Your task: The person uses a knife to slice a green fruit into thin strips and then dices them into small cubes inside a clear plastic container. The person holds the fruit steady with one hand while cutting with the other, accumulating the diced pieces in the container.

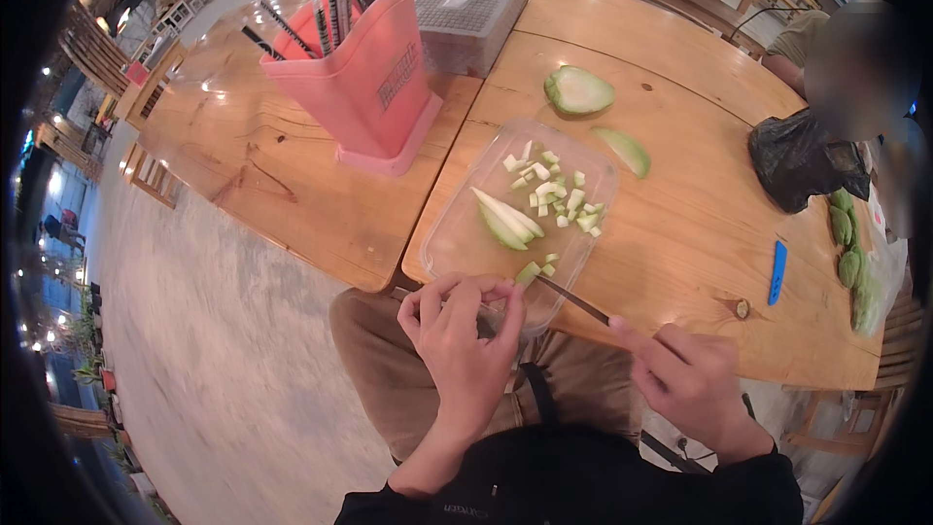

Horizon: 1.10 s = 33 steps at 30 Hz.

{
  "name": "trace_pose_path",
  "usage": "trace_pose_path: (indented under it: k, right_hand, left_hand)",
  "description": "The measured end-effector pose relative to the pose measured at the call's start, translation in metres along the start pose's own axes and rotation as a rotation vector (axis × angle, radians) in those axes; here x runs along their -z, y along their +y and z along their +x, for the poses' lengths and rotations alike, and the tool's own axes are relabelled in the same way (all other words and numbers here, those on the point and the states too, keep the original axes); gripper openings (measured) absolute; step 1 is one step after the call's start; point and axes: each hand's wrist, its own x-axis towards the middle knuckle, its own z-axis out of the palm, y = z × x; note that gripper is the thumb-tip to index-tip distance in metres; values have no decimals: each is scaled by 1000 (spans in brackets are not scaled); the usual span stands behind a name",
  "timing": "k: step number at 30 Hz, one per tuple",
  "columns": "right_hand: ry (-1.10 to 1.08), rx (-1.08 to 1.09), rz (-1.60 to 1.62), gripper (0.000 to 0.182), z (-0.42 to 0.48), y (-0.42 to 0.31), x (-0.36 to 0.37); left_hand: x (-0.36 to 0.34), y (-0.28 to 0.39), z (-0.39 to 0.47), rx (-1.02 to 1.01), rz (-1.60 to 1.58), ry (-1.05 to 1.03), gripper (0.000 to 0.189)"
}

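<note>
My right hand (681,372) grips a small knife (576,301), its blade slanting down-left onto a clear plastic lid or tray (455,251). At the blade's tip lies a short strip of pale green chayote (528,274). My left hand (463,335) has its fingers bent at the near edge of the plastic, thumb and fingertips against that strip. Beyond my left hand rest several chayote wedges (504,222). Small diced pieces (552,191) are scattered over the plastic's far half. A cut chayote half (579,90) and a separate slice (625,151) lie on the wooden table (678,233).
A pink holder (379,87) with wrapped straws and a grey-lidded box (474,7) stand at the far left. Rightward are a blue knife sheath or handle (778,273), a black plastic bag (802,160) and several whole chayotes (848,262). Another person (798,51) sits at the right.
</note>
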Motion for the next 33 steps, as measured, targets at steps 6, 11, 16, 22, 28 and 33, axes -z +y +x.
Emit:
trace_pose_path:
  k: [6,11,16,22,28,33]
  right_hand:
    - [101,-50,58,59,0,0,3]
    - [112,-72,90,59,5,-1,-12]
    - [144,-117,41,58,2,3,-19]
    - [103,-87,59,59,1,-2,-11]
    - [121,-62,100,59,4,-3,-20]
    - [122,-61,102,58,6,-3,-20]
  left_hand:
    - [1,-2,-2,-58,8,52,18]
    - [2,0,-2,-49,-6,43,20]
    - [3,-2,-2,-51,-26,46,20]
    - [1,-2,-3,-48,-32,59,21]
    - [-3,-3,-3,-41,-79,79,19]
    - [-3,0,-1,-27,-108,96,19]
